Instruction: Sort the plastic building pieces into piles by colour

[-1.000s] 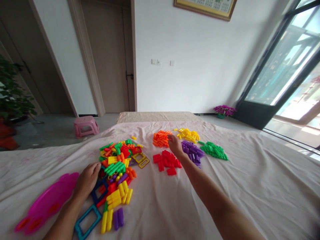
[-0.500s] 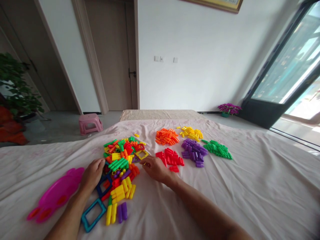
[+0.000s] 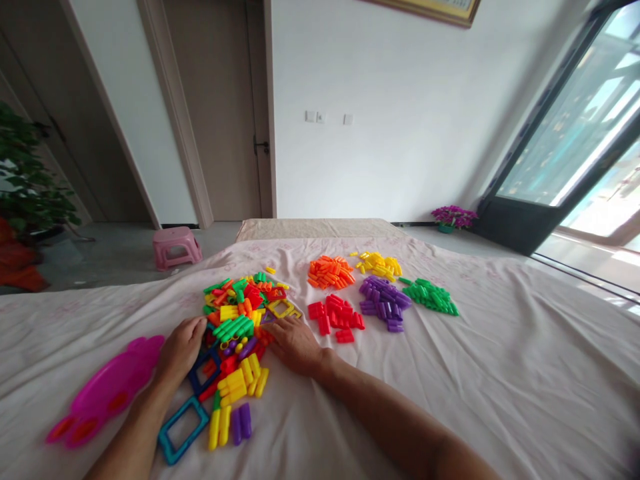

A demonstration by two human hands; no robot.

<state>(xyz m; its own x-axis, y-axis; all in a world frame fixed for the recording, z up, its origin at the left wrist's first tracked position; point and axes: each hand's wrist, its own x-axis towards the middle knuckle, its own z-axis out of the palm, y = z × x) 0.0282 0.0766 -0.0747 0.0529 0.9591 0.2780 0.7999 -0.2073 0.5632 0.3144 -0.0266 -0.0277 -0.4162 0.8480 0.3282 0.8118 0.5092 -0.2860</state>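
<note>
My left hand [image 3: 183, 348] rests at the left edge of a mixed pile of plastic building pieces [image 3: 235, 327], its fingers curled in; what they hold, if anything, is hidden. At the pile's right side my right hand [image 3: 295, 345] lies low, fingers stretched over orange pieces [image 3: 264, 335]. Just beyond its fingers are yellow frame pieces [image 3: 281, 308]. Green sticks [image 3: 234, 327] lie between the hands. Nearer me are yellow sticks [image 3: 233, 387], purple sticks [image 3: 241, 423], a dark blue square frame [image 3: 193, 383] and a teal square frame [image 3: 165, 447].
Sorted heaps lie to the right: orange [image 3: 330, 272], yellow [image 3: 380, 265], red [image 3: 337, 313], purple [image 3: 385, 300] and green [image 3: 431, 296]. A pink animal-shaped tray [image 3: 103, 387] is at the left on the cloth [image 3: 400, 400]. A pink stool [image 3: 176, 248] stands beyond.
My right hand has moved left and lower onto the orange pieces, its fingers no longer pinched. A small yellow piece now shows beside the yellow frame. My left hand stays at the pile's edge.
</note>
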